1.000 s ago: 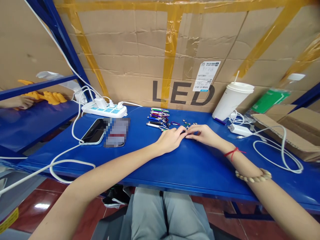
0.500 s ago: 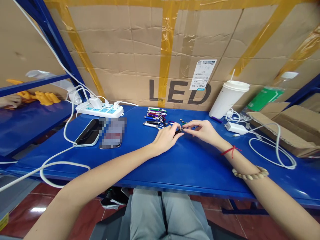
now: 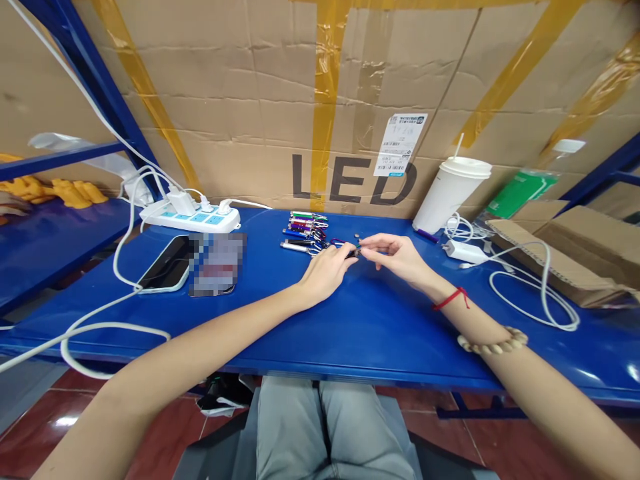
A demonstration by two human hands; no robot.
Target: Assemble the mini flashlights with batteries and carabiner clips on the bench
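My left hand (image 3: 326, 273) rests low over the blue table and is closed around a small black keychain flashlight (image 3: 356, 253), mostly covered by the fingers. From the right, my right hand (image 3: 395, 259) meets it, thumb and fingers pinched at the flashlight's end; the exact part between them is too small to make out. Just behind my left hand lies a row of keychain flashlights (image 3: 304, 233) in several colours, with metal clips towards the right. A few tiny loose parts (image 3: 357, 236) lie beyond my fingertips, partly hidden.
A white power strip (image 3: 200, 219) and two phones (image 3: 167, 263) lie left on the blue table (image 3: 320, 347). To the right are a white cup (image 3: 450, 197), a charger with cable (image 3: 465, 251), a green-labelled bottle (image 3: 523, 192) and an open carton (image 3: 590, 247). A large cardboard box (image 3: 225, 120) stands behind.
The view has shifted slightly, so the whole scene sits a little further left. Both hands stay together at the flashlight; the right fingers have altered their pinch slightly and less of the black body shows.
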